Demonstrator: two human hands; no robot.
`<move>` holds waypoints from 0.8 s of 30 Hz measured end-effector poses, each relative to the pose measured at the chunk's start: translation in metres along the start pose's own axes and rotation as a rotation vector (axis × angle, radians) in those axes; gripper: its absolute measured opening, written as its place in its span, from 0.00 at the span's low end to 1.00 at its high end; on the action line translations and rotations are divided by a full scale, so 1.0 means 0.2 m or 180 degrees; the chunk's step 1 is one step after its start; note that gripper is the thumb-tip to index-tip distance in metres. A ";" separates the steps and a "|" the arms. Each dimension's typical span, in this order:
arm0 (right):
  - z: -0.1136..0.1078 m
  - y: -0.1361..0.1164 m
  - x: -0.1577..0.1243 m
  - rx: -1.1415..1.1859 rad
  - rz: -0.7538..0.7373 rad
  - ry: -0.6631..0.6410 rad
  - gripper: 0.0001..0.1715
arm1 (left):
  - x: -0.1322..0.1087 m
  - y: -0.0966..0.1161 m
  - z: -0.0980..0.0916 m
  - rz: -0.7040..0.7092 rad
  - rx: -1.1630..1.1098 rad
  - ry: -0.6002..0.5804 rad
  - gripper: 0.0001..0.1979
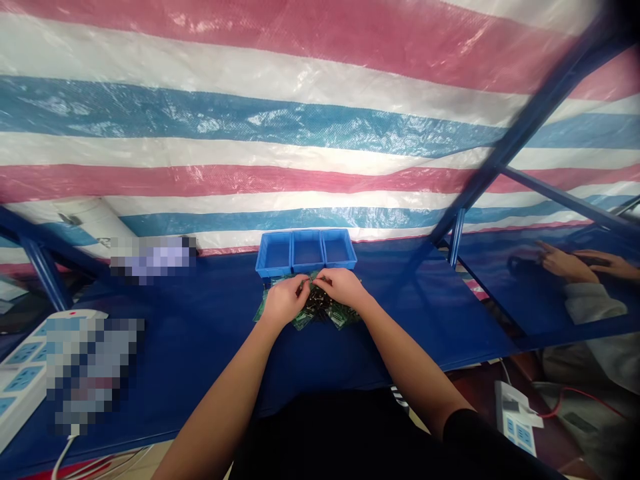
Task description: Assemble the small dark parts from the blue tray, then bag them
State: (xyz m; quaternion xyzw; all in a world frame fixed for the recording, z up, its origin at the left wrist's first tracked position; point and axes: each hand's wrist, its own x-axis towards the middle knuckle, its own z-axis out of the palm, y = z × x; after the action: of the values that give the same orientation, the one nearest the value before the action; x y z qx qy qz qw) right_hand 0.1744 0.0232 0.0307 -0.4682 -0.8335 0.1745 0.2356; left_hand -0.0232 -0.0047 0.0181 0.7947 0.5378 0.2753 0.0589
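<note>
My left hand (pixel 285 300) and my right hand (pixel 343 288) meet above a pile in the middle of the blue table. Thumb and fingers of both are pinched together, tips almost touching, and what lies between them is too small to make out. Under and around them spreads the pile of flat green pieces (pixel 303 321), with small dark and brassy parts (pixel 317 304) in its middle; their exact kind does not show. Just behind the hands stand three joined blue plastic bins (pixel 307 252), side by side.
A white power strip (pixel 23 373) and a blurred-out object (pixel 100 373) lie on the table's left. Blue metal frame bars (pixel 480 173) rise at the right. Beyond them are another person's hands (pixel 570 263). A second power strip (pixel 517 417) sits low at the right. Striped sheeting (pixel 300 120) hangs behind.
</note>
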 end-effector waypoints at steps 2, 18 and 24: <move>0.00 -0.01 0.00 0.0265 -0.0023 0.0133 0.14 | 0.00 0.00 0.00 -0.0037 -0.0027 0.0004 0.16; 0.05 -0.04 0.00 0.0934 0.0064 0.0506 0.17 | 0.00 0.01 -0.03 0.0050 -0.0655 0.0099 0.16; 0.04 -0.05 0.00 0.1216 0.0043 0.0377 0.20 | 0.00 0.00 -0.02 0.0127 -0.0724 0.0159 0.16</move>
State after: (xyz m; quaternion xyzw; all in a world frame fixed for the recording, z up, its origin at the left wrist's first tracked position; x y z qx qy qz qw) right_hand 0.1624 0.0175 0.0291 -0.4300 -0.7668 0.3032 0.3677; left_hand -0.0246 -0.0052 0.0209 0.7863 0.4885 0.3553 0.1297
